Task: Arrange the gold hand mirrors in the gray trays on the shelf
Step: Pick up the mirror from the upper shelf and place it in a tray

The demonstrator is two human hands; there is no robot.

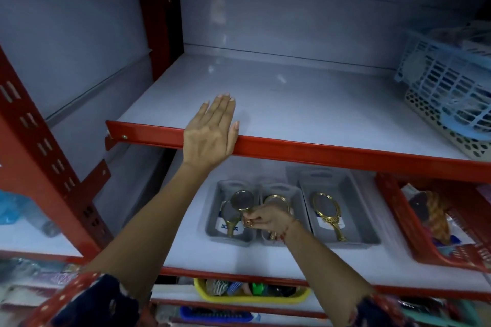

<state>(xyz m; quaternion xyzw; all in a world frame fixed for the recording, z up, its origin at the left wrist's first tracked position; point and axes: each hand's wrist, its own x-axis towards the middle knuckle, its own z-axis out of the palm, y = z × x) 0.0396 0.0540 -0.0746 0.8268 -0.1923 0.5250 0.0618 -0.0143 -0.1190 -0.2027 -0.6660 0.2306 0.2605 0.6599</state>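
Three gray trays stand side by side on the lower shelf: a left tray [212, 210], a middle tray [297, 194] and a right tray [353, 210]. A gold hand mirror [228, 216] lies in the left tray. Another gold mirror [327, 212] lies in the right tray. My right hand [265, 216] is shut on the handle of a round gold mirror [242, 199], held over the left and middle trays. A further gold rim [276, 200] shows behind that hand in the middle tray. My left hand [210, 133] rests flat and open on the upper shelf's red edge.
The upper shelf [292, 103] carries blue and beige baskets [449, 95] at its right end. A red basket [414, 236] of goods sits right of the trays. Below are a yellow bin [252, 297] and a blue bin [215, 316]. A red upright post [39, 146] stands at left.
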